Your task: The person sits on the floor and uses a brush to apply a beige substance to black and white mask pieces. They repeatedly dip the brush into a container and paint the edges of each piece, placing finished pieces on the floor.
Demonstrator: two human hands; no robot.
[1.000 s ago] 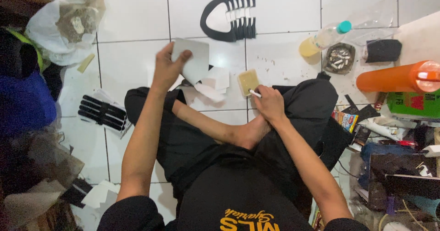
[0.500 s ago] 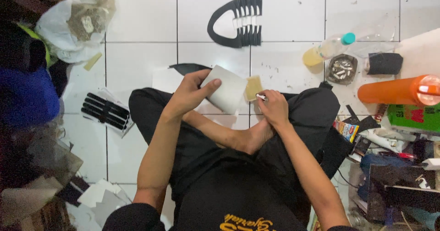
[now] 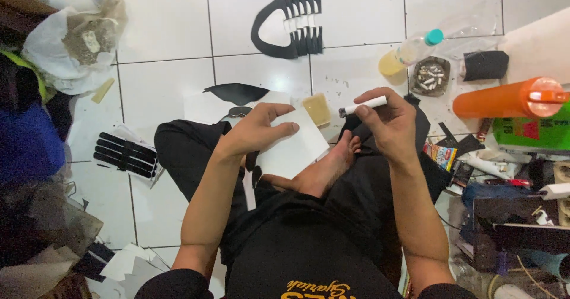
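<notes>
A white sheet piece (image 3: 292, 146) is held by the left hand (image 3: 256, 134) above the crossed legs, with the fingers (image 3: 279, 130) closed along its upper edge and the thumb side curled over the corner; the piece is tilted and rests just above a bare foot (image 3: 329, 167). A white marker (image 3: 363, 105) is pinched in the right hand (image 3: 389, 124), its dark tip pointed left, toward a small tan square (image 3: 316, 110) that lies on the tiled floor (image 3: 166, 85) just beyond the sheet piece. Marker and sheet piece are near each other but not touching. A black cut shape (image 3: 236, 92) is seen flat on the floor just above the left hand. Farther up, a black curved cut-out with strips (image 3: 290, 23) is laid on the tiles. To the right, a plastic bottle with a teal cap (image 3: 409, 52), a round ashtray (image 3: 430, 76) and an orange cylinder (image 3: 504, 99) are gathered. A set of black strips on white backing (image 3: 124, 155) lies to the left of the legs.
</notes>
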